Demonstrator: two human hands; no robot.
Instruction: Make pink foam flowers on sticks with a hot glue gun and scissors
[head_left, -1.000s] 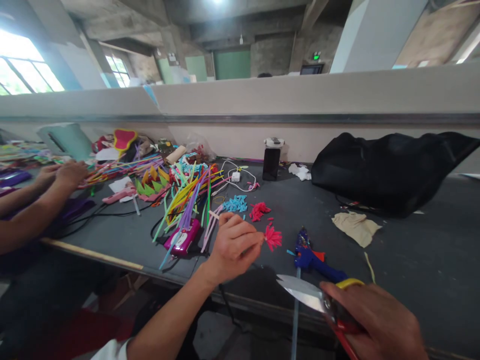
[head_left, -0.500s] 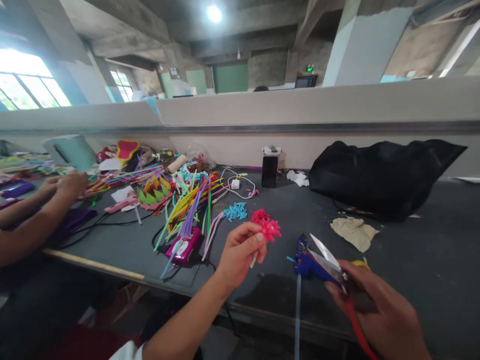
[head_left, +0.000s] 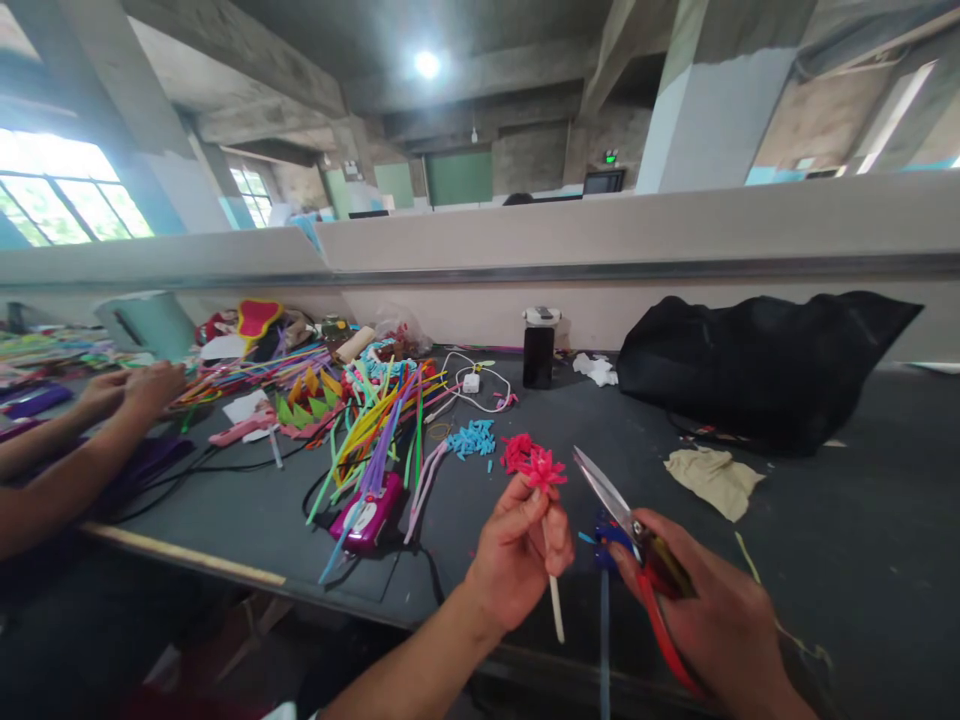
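Between its thumb and fingers, my left hand [head_left: 521, 550] pinches a pink pipe-cleaner flower [head_left: 541, 468] by its pale stem [head_left: 556, 608], which hangs down below the fingers. My right hand [head_left: 697, 590] grips scissors [head_left: 609, 495] with red handles; the blades point up and left toward the flower and do not touch it. Partly hidden behind the scissors, a blue glue gun [head_left: 604, 540] lies on the table with a long clear glue stick [head_left: 604, 640] toward me. Small pink pieces [head_left: 514, 452] are heaped just behind the flower, and blue pieces [head_left: 471, 439] lie to their left.
Left of my hands lie bundled colourful pipe cleaners [head_left: 382, 420] and a purple device [head_left: 366, 512]. A phone [head_left: 538, 357] stands at the back, near a black bag [head_left: 757, 370]. A beige cloth [head_left: 712, 480] lies at right. A co-worker's hands [head_left: 139, 390] are at far left.
My left hand has moved right and turned, bringing the flower's stem into fuller view. The scissors have shifted up and left, closer to the flower, and their blades have come together.
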